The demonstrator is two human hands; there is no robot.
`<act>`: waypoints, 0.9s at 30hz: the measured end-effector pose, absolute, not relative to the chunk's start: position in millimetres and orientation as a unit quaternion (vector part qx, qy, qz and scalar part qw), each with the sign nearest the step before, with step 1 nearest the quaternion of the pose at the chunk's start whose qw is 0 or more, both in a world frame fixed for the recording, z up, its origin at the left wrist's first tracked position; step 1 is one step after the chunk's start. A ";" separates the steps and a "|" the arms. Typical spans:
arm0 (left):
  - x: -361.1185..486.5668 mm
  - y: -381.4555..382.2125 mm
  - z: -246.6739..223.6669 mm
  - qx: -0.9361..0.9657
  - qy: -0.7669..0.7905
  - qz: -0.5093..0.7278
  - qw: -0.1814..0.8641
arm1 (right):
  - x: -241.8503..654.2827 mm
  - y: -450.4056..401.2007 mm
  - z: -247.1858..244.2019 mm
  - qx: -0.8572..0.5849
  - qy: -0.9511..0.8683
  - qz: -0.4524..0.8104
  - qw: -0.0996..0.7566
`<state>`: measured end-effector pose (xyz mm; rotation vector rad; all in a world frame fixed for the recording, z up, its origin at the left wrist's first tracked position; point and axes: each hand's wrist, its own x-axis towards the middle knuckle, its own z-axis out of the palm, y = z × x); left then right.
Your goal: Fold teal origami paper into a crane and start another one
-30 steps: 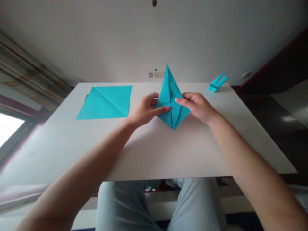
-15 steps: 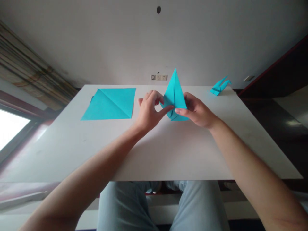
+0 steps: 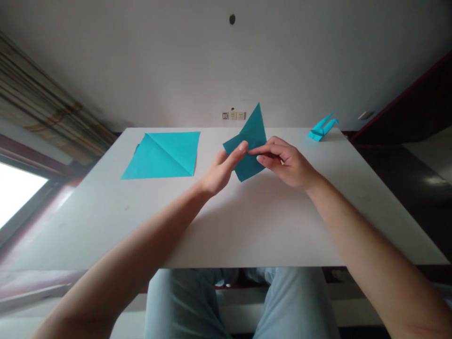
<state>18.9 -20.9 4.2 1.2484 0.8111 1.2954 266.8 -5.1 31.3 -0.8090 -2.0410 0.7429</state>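
One folded blue paper (image 3: pixel 252 167), held up over the white table (image 3: pixel 254 230), pinched in your left hand (image 3: pixel 219 174). Your right hand (image 3: pixel 293 165) lays its index finger on it; whether it grips cannot be told.

Faded light-blue jeans (image 3: pixel 180 301) are covering both thighs (image 3: pixel 293 306), their cloth creasing into soft folds. The left forearm (image 3: pixel 141 249) and right forearm (image 3: pixel 356 230) are showing bare, each one visibly narrowing towards its wrist (image 3: pixel 205 189).

I made out wall sockets (image 3: pixel 233 116) beyond the desk (image 3: pixel 268 230) and, at left, a curtain (image 3: pixel 42 103) above a bright window (image 3: pixel 17 188).
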 end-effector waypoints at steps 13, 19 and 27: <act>9.6 -11.5 0.9 0.513 0.325 0.452 0.653 | 266.9 7.1 21.3 -0.393 -0.641 0.438 0.492; -10.4 0.1 8.8 0.568 0.353 0.358 0.652 | 271.4 2.7 29.5 -0.404 -0.638 0.498 0.426; -9.5 -0.4 1.6 0.569 0.424 0.364 0.603 | 275.2 0.8 20.9 -0.403 -0.679 0.529 0.311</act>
